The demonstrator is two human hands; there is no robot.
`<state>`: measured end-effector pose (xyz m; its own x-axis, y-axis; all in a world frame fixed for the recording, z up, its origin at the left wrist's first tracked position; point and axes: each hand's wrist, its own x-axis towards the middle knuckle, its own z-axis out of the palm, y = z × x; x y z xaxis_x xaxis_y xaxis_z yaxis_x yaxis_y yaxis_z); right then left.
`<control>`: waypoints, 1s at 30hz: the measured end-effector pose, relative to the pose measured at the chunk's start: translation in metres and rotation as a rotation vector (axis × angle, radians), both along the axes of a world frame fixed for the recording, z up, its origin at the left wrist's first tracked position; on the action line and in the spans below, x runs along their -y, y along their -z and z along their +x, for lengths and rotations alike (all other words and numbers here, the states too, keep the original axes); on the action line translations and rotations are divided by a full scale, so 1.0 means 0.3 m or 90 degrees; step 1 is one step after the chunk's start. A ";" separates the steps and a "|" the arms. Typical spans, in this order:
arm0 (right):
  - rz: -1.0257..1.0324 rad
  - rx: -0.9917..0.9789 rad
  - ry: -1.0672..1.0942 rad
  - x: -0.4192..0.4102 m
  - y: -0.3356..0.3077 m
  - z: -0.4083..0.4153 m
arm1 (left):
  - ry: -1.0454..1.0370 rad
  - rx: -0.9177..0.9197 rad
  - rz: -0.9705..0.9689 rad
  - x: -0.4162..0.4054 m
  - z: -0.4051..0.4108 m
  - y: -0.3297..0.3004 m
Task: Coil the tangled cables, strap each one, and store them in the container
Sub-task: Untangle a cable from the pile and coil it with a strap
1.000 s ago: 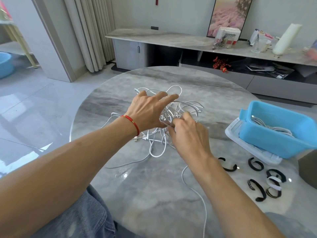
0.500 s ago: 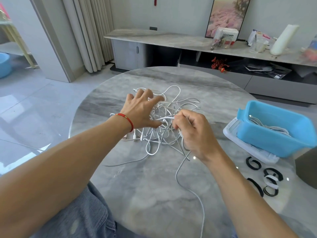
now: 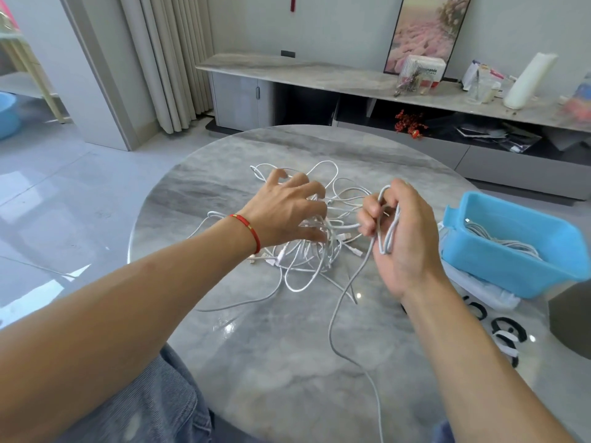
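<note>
A tangle of white cables (image 3: 307,251) lies in the middle of the round marble table (image 3: 287,362). My left hand (image 3: 284,212), with a red bracelet at the wrist, hovers over the tangle with fingers spread and slightly bent, holding nothing. To its right, my right hand (image 3: 403,231) grips a looped white cable (image 3: 388,225); the cable's loose end trails down toward the table's near edge. A blue container (image 3: 508,260) at the right holds a coiled white cable (image 3: 502,238). Black straps (image 3: 508,327) lie in front of the container.
The container rests on a white lid or tray (image 3: 486,289). A dark object (image 3: 572,321) sits at the table's right edge. Behind the table runs a low marble sideboard (image 3: 351,78) with clutter. My knee in jeans (image 3: 153,404) is under the near edge.
My right hand has lifted away to the right, and a loop of cable now hangs from its fingers. The left hand has stayed over the pile, fingers spread.
</note>
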<state>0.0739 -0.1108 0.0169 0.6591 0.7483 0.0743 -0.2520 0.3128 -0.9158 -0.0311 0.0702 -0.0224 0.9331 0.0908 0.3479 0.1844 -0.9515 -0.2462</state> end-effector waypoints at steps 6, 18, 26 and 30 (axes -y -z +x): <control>-0.243 0.463 0.127 0.042 0.019 0.026 | -0.079 -0.063 -0.246 -0.082 -0.019 -0.005; -0.645 0.921 -0.009 0.029 0.079 -0.010 | -0.257 0.031 -0.537 -0.142 -0.085 0.072; -0.142 0.391 -0.074 0.054 0.028 0.055 | -0.353 0.048 -0.488 -0.127 -0.050 0.105; 0.004 0.148 -0.141 0.055 0.007 0.051 | -0.399 0.010 -0.476 -0.125 -0.042 0.119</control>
<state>0.0892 -0.1273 0.0149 0.4455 0.8706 0.2088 -0.0990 0.2797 -0.9550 -0.0437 0.1076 -0.0579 0.6359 0.7717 0.0108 0.7086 -0.5894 0.3880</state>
